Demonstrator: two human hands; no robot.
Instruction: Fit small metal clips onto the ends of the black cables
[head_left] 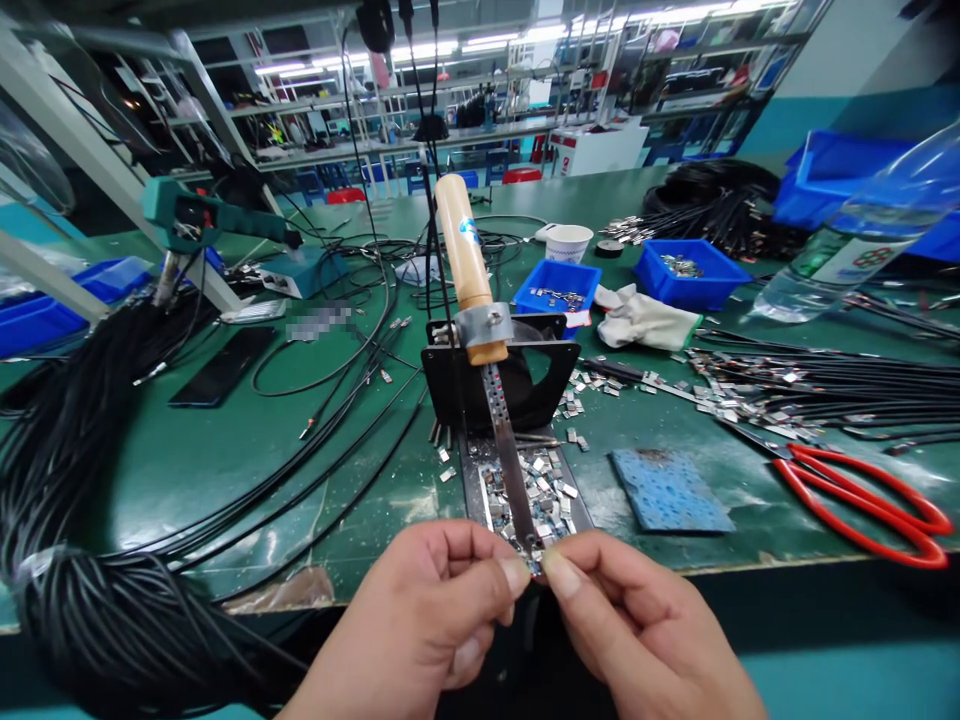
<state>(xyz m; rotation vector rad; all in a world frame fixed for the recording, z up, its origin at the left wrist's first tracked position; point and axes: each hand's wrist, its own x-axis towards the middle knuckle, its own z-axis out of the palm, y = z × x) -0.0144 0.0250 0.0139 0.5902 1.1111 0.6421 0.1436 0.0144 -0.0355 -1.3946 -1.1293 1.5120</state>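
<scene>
Pinching small metal clip [534, 566] | between left hand [427, 620], right hand [637, 630] fingertips | above tray [472, 480]

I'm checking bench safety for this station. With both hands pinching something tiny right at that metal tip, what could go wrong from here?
1. The left hand and right hand pinch a tiny piece at the end of the metal tip; if that tool is hot, fingers could burn.
2. Loose metal clips crowd the tray below; the piece could drop and get lost.
3. The open scissors lie near the right hand; a reach could snag them.
</scene>
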